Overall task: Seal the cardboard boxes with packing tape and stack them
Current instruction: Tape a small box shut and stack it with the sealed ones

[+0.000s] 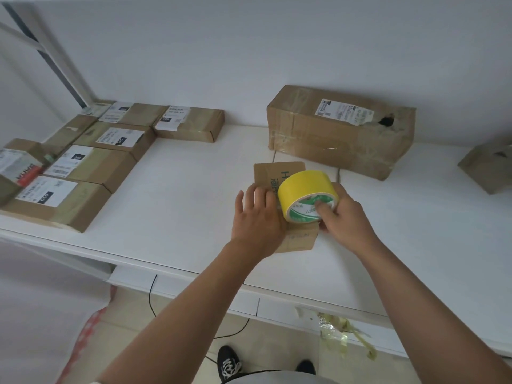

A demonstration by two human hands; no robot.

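Note:
A small cardboard box (279,173) lies on the white table (188,189), partly hidden under both hands. My left hand (256,217) presses flat on the box's near left part, fingers straight. My right hand (343,217) grips a roll of yellow packing tape (303,194), thumb in its core, holding it on its side against the top of the box. A flap of the box (300,239) shows between my wrists.
A large taped box (340,131) stands just behind the small one against the wall. Several flat labelled boxes (91,159) cover the table's left side. Another box (490,164) sits at the right edge. Used tape strips (340,333) hang from the table's front edge.

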